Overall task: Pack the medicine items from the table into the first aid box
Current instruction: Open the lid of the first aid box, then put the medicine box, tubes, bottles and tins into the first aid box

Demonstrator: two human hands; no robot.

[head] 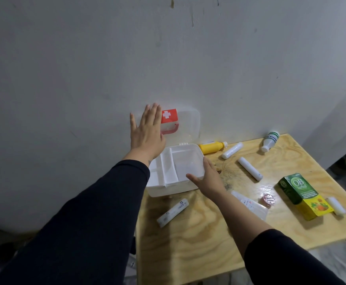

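The white first aid box [190, 161] stands open at the table's back left corner, its compartments empty. Its clear lid [188, 128], with a red cross label, leans back against the wall. My left hand [147, 132] lies flat on the lid, fingers spread. My right hand [208, 177] grips the box's front right corner. Around it lie a yellow bottle [212, 147], a white bottle [269, 140], several white gauze rolls [250, 168], a wrapped bandage roll [173, 212], a green and yellow medicine carton [302, 195], a small red round tin [268, 199] and a flat clear packet [250, 205].
The pale plywood table [188, 249] stands against a grey wall [106, 58]. Its left edge runs just under the box, its front and right edges are near. A dark shape lies on the floor at lower left.
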